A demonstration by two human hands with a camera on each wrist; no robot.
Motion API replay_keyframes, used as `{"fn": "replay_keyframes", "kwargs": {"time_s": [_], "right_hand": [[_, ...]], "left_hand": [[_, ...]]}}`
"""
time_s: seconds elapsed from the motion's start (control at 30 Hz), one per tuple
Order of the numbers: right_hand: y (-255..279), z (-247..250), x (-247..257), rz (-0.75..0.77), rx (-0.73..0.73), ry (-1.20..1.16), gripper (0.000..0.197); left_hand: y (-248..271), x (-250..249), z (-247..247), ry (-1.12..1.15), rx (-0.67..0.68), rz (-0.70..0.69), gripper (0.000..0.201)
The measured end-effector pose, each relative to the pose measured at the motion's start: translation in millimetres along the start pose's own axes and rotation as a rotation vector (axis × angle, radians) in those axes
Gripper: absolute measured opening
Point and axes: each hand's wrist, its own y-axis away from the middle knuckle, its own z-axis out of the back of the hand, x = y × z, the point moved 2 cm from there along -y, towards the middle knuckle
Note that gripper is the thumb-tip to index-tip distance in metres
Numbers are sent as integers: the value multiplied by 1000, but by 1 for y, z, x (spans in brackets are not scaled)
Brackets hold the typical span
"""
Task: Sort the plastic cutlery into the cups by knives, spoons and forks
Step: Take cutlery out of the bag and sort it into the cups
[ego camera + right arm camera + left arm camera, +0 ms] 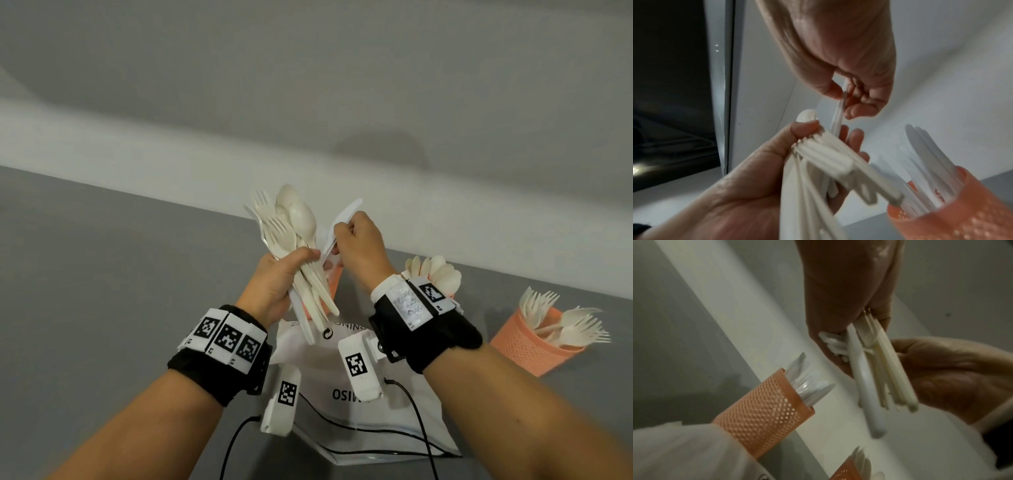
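While the left hand (274, 284) clenches a mixed bundle of cutlery (294, 236) near the centre of the head view, the handles below its palm blur together, so a count by kind cannot be made; fork tines and spoon bowls fan out above the fingers. The right hand (359, 246), just right of the bundle, pinches a single white knife (346, 219) between thumb and fingers, its blade pointing to the upper right; the knife's lower end runs behind the left thumb and is hidden.

Behind both hands, only a sliver of the orange knife cup (334, 279) shows in the head view; the left wrist view shows it better at lower left, with pale blades standing in it (764, 410). The spoon cup (435, 274) is mostly covered by the right wrist band, only its spoon bowls rising above. The fork cup (527, 342) stands in full view at right, well apart from the hands, forks leaning over its rim.

A white plastic bag (359, 404) lies under the wrists, its print partly masked by the wrist cameras and cables. The grey table (102, 274) lies bare in the left half of the frame, and its far edge meets the wall just behind the cups.
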Motion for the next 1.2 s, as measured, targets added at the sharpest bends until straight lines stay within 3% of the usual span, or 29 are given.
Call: {"fn": "replay_keyframes", "kwargs": {"time_s": [0.07,0.17,0.27,0.37,0.43,0.5,0.6,0.73,0.8,0.87,0.97,1.07,1.13,1.2], "right_hand": [[-6,3,0,-34,-24,-41,20],[-12,8,0,-65,-45,-112,9],[-19,10,-7,-136,-47,-148,15],[-29,17,-17,-214,-149,-249,22],[-34,22,-23,-159,-271,-226,12],[-36,21,-28,-19,-341,-104,17],[-30,2,-35,124,-184,94,12],[-19,-22,-58,157,139,508,16],[-16,-24,-61,166,216,616,22],[-15,-18,-51,184,123,555,33],[-8,-1,-19,346,-144,217,25],[1,8,7,426,-150,-7,17],[0,8,7,306,-83,-80,17],[-1,8,1,46,39,-247,19]], "left_hand": [[-3,-4,0,19,-30,-22,25],[-7,-6,2,128,-73,-33,6],[-12,-7,7,284,-83,-28,7],[-18,-8,21,393,-151,-15,15],[-20,-8,30,407,-178,-6,16],[-16,-8,32,335,-147,32,16],[-6,-4,19,170,6,78,14],[3,2,7,126,137,104,31],[6,4,5,164,211,132,37],[7,4,7,201,264,152,46],[7,5,11,216,297,179,55],[8,9,8,197,372,194,61],[12,10,3,152,444,187,58],[16,11,-1,108,535,189,51]]}}
